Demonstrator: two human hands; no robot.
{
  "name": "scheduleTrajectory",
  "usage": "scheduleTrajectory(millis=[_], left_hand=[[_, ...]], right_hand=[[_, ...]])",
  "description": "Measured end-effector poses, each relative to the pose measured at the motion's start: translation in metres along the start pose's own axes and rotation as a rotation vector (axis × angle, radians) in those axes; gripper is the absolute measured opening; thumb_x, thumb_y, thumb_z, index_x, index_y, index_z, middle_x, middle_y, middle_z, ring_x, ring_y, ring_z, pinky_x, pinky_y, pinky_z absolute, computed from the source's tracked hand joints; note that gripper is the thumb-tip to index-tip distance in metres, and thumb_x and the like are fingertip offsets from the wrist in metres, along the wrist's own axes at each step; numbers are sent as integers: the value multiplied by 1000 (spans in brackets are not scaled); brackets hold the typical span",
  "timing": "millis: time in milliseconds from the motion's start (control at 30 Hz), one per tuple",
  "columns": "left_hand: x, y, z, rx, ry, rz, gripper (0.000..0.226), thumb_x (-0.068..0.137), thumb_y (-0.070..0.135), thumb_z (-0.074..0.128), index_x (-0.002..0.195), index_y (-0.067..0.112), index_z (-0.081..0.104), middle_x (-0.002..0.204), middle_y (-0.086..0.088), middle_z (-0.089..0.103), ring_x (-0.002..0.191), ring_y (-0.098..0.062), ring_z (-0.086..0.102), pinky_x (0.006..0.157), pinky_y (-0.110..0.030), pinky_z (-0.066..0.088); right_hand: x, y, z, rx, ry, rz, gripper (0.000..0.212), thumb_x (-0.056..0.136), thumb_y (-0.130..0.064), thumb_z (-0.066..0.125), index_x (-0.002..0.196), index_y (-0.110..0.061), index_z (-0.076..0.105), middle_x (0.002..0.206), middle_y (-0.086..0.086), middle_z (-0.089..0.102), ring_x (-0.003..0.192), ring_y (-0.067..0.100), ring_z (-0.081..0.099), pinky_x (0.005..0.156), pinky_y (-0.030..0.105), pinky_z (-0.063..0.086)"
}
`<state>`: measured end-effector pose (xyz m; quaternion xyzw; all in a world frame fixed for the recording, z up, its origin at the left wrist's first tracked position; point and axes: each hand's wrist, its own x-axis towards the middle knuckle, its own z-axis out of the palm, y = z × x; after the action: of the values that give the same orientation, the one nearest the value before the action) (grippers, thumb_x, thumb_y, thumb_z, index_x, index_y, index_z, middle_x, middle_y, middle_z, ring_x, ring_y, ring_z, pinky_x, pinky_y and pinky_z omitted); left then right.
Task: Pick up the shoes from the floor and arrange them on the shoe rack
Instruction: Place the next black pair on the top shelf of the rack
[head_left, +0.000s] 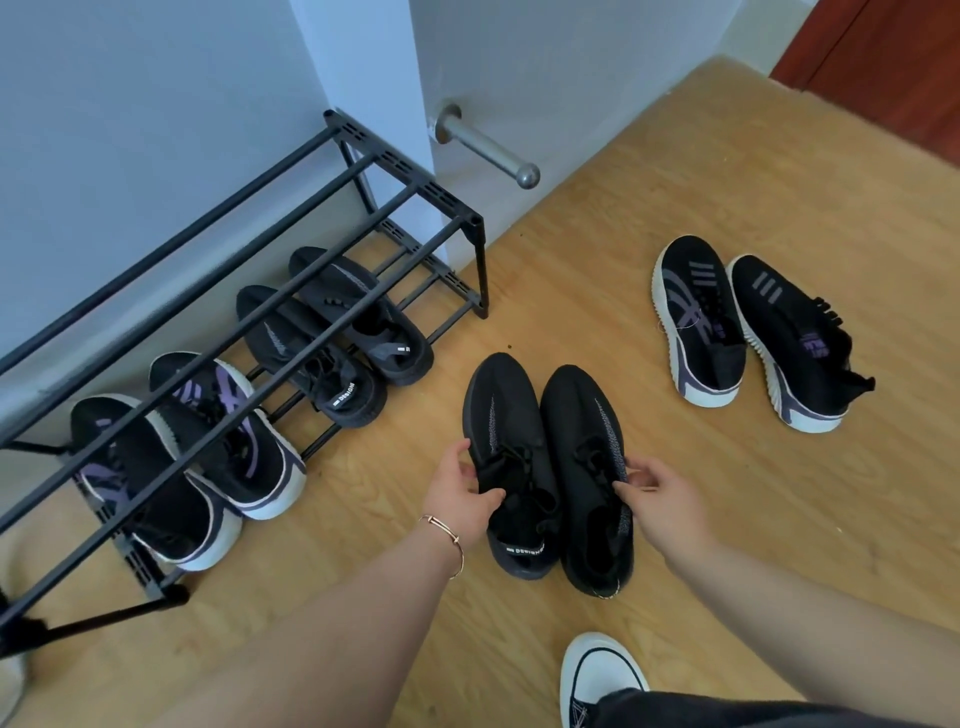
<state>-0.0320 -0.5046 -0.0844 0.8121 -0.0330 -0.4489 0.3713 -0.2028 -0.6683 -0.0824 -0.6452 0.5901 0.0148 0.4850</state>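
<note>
I see a pale blue-white wall (130, 130) over a light wood floor (675, 519), with a dark red-brown door (893, 62) at the far right corner and a metal door stop (488, 148) sticking out of the wall's base. The black shoe rack (322, 218) stands along the wall; its lower tier holds a purple-striped pair (197, 457) with white soles and an all-black pair (332, 332), one heel tab reading "DESIGN!". A second purple-striped pair (748, 332) sits on the floor to the right, its tongue lettering too blurred to read. In the middle, a black pair (550, 467) lies on the floor, its left heel tab also marked "DESIGN". My left hand (462, 499) closes on the left shoe's collar; my right hand (660, 493) pinches the right shoe's side. A thin bracelet (449, 540) circles my left wrist.
</note>
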Motion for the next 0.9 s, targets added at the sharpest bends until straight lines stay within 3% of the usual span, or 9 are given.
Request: scheduleTrajectory(millis=[133, 300, 500, 633, 733, 833, 900], left_hand=[[-17, 9, -12, -28, 14, 36, 76, 86, 12, 74, 147, 32, 33, 116, 4, 57, 79, -14, 69, 55, -22, 53], [-41, 26, -32, -182, 24, 59, 76, 82, 12, 77, 143, 35, 39, 112, 5, 57, 90, -22, 72, 77, -44, 63], [-68, 50, -71, -325, 81, 131, 74, 82, 8, 76, 141, 34, 40, 111, 5, 57, 94, -23, 70, 79, -45, 63], [-81, 64, -104, -396, 133, 168, 75, 83, 8, 75, 143, 33, 39, 116, 3, 57, 99, -25, 68, 78, -46, 63], [-84, 64, -138, -445, 195, 194, 78, 81, 7, 76, 145, 32, 39, 117, -2, 59, 100, -26, 68, 80, -49, 62], [-85, 57, -179, -502, 264, 203, 77, 80, 5, 76, 144, 29, 40, 115, -5, 61, 101, -26, 68, 84, -50, 61], [-85, 47, -210, -530, 320, 214, 76, 81, 3, 75, 144, 27, 39, 115, -7, 61, 104, -28, 67, 89, -52, 59]], right_hand=[[-19, -21, -19, 0, -14, -46, 34, 90, -21, 67, 124, -24, 62, 94, -2, 64, 80, 19, 62, 67, 32, 45], [-44, -68, -46, -13, -16, -131, 36, 91, -23, 67, 126, -25, 62, 102, -2, 65, 90, 17, 63, 71, 32, 48], [-74, -137, -63, -87, -14, -256, 35, 89, -23, 70, 123, -26, 65, 102, -4, 67, 95, 19, 63, 81, 36, 50], [-92, -182, -56, -110, -31, -323, 35, 89, -23, 69, 123, -26, 63, 101, -5, 67, 94, 18, 64, 79, 36, 50], [-101, -216, -34, -94, -47, -383, 33, 90, -22, 68, 123, -25, 64, 100, -6, 67, 91, 15, 63, 78, 34, 50], [-109, -248, 2, -26, -110, -409, 30, 91, -13, 67, 120, -20, 65, 99, -1, 67, 84, 12, 63, 67, 27, 48], [-112, -269, 34, -15, -152, -437, 30, 90, -10, 66, 119, -18, 66, 101, 2, 69, 87, 15, 65, 72, 30, 52]])
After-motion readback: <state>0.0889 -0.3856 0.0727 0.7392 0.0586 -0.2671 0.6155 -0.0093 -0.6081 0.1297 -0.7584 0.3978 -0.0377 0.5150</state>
